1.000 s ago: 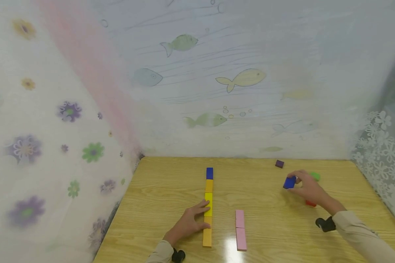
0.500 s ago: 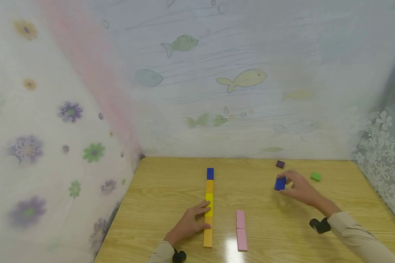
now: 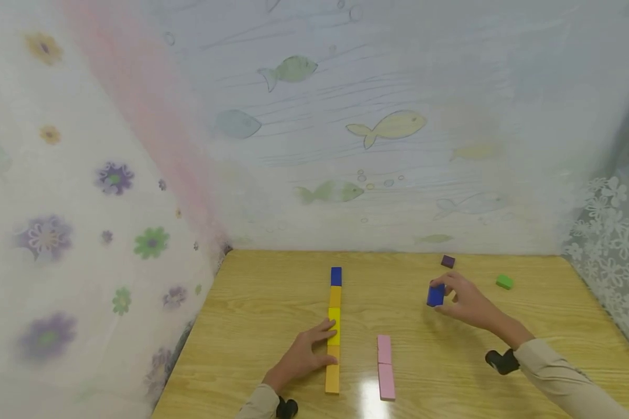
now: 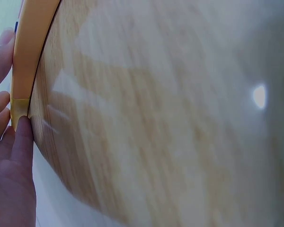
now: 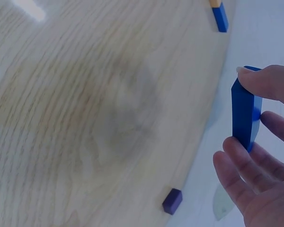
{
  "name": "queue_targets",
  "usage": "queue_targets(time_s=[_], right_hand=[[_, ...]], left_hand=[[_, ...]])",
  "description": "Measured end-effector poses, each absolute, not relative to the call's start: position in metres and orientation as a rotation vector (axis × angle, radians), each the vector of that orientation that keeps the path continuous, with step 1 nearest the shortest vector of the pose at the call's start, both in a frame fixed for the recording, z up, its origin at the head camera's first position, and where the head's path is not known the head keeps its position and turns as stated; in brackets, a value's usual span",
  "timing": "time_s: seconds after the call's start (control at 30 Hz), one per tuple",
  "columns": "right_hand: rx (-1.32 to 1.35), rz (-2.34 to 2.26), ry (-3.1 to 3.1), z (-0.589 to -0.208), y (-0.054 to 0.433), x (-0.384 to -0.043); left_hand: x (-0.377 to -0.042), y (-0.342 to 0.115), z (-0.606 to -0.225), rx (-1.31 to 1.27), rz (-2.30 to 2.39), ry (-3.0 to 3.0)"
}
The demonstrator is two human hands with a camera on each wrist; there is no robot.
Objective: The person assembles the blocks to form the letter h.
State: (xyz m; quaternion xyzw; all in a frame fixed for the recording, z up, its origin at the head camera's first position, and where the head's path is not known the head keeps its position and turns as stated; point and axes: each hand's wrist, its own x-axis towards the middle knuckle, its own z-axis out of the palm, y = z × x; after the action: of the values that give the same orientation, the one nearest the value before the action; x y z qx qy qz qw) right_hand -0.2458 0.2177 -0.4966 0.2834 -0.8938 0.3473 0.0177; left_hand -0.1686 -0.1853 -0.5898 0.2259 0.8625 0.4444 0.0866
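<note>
**Blue rectangular block (image 3: 435, 295) held above the wood-grain desk (image 3: 262, 302)**

The block is pinched near its ends in the right hand's (image 3: 466, 305) narrow grip, probably to leave its broad face free. The straight row of blue, orange and yellow rectangular blocks (image 3: 334, 320) is touched by the left hand's (image 3: 300, 355) extended fingers, seemingly for steadying.

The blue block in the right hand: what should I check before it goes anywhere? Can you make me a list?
1. Right hand has a grip on the blue block: ok, thumb and fingers pinch it.
2. Blue block off the table: ok, it looks held in the air.
3. Left hand at the row: ok, its fingers touch it.
4. Row straight: ok, it looks straight.
5. Pink pair apart from the row: ok, there is a gap.
6. Blue block's hidden sides clean: cannot tell.
</note>
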Motion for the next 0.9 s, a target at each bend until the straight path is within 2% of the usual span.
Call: queue_targets(time_s=[0.9], right_hand=[[1.023, 1.163, -2.740, -0.494, 0.178, -0.240]], left_hand=[[-0.168, -0.184, -0.588, 0.650, 1.372, 2.553]])
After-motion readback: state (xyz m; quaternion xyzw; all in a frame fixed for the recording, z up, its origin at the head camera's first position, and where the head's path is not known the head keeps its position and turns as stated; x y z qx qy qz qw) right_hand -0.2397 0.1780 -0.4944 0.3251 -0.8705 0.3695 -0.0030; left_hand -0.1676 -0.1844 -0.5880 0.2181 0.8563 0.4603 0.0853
